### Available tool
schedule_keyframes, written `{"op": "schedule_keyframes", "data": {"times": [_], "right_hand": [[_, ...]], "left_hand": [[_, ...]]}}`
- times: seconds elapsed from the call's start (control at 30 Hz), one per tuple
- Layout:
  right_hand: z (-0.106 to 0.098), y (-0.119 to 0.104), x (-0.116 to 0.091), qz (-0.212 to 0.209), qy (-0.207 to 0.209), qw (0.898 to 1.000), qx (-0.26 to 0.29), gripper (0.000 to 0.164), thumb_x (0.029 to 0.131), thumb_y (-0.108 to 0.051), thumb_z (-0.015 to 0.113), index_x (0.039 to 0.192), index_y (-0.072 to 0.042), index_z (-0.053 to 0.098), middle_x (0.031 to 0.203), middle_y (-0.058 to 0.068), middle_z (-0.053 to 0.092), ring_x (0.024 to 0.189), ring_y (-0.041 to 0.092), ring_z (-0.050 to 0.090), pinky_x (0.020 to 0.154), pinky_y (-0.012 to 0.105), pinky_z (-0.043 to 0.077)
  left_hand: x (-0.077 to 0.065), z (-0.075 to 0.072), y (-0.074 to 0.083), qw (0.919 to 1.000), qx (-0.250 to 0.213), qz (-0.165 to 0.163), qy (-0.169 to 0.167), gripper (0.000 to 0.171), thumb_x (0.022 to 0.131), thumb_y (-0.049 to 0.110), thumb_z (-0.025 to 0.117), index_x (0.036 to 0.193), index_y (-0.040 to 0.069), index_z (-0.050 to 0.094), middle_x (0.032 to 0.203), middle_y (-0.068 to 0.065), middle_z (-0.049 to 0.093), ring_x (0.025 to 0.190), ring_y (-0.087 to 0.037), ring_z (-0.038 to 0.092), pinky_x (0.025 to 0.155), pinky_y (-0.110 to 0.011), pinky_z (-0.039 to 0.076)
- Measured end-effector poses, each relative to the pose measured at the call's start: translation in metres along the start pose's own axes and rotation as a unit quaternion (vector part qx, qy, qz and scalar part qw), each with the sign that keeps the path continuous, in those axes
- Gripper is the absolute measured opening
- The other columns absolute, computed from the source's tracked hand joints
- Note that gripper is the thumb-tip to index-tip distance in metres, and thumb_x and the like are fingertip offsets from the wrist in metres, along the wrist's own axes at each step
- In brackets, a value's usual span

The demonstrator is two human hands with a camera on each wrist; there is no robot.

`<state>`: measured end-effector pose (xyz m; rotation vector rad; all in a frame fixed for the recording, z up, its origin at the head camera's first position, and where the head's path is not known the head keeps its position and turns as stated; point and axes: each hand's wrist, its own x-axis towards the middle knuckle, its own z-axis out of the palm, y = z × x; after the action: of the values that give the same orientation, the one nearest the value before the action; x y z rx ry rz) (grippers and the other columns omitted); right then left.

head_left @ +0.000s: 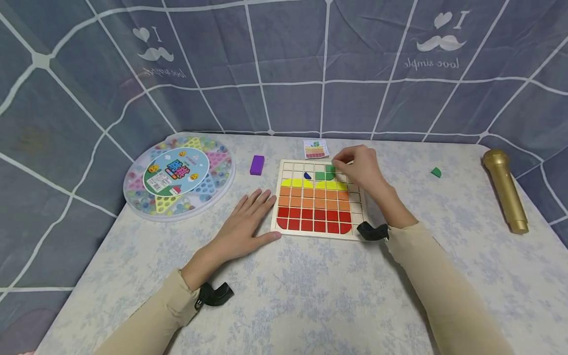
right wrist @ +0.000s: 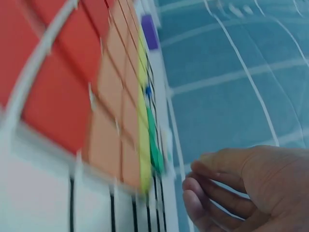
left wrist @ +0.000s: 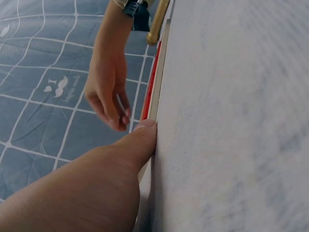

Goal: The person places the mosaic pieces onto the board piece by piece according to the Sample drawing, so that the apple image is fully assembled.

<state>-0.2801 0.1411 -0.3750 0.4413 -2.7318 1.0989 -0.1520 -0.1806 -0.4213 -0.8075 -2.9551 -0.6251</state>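
A square wooden grid board (head_left: pixel 358 217) lies on the table with red, orange and yellow rows of pieces; its cells carry green pieces (head_left: pixel 324 174) and a small dark blue piece (head_left: pixel 307 175) near the far edge. My left hand (head_left: pixel 241 229) rests flat at the board's left side, its thumb touching the near left corner. Over the far right part of the board hovers my right hand (head_left: pixel 361 167), fingers loosely bent beside the green pieces. In the right wrist view that hand (right wrist: pixel 241 191) stands apart from the green pieces (right wrist: pixel 154 145), with nothing visible between thumb and fingers.
A small printed pattern card (head_left: pixel 315 148) lies behind the board. To the left are a purple block (head_left: pixel 257 165) and a round clear case of marbles (head_left: pixel 216 193). A loose green quarter-round piece (head_left: pixel 436 172) and a gold microphone-shaped object (head_left: pixel 506 192) lie right. Grey checked cloth (head_left: pixel 293 64) hangs behind.
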Motion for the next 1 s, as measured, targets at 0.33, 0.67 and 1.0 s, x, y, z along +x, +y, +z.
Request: {"op": "schedule_keyframes", "data": {"times": [0.33,0.67,1.0], "right_hand": [[-0.055,0.055,-0.025,0.052,0.07,0.996,-0.022,0.022,0.102,-0.019,0.07,0.109,-0.002,0.082,0.104,0.022,0.079,0.102,0.038,0.069,0.101,0.055,0.042],[-0.108,0.099,-0.034,0.131,0.17,0.976,-0.029,0.023,0.099,-0.013,0.07,0.111,0.004,0.079,0.083,0.0,0.079,0.099,0.034,0.06,0.122,0.056,0.02],[-0.117,0.139,-0.053,0.313,0.143,0.937,-0.068,0.054,0.104,-0.037,0.061,0.125,0.012,0.067,0.09,0.015,0.062,0.138,0.054,0.04,0.118,0.062,0.032]], "left_hand": [[0.003,0.003,0.001,0.9999,-0.007,0.001,-0.011,0.093,0.098,0.056,0.066,0.168,0.01,0.027,0.176,-0.012,0.021,0.165,-0.034,0.012,0.134,-0.054,0.007],[0.0,0.002,-0.002,1.0,0.004,-0.006,-0.006,0.094,0.097,0.058,0.067,0.169,0.011,0.026,0.176,-0.01,0.021,0.165,-0.033,0.011,0.134,-0.053,0.006],[0.002,0.001,-0.001,0.9999,0.003,-0.006,-0.009,0.095,0.097,0.057,0.067,0.168,0.01,0.026,0.177,-0.01,0.02,0.165,-0.033,0.011,0.134,-0.053,0.005]]}}
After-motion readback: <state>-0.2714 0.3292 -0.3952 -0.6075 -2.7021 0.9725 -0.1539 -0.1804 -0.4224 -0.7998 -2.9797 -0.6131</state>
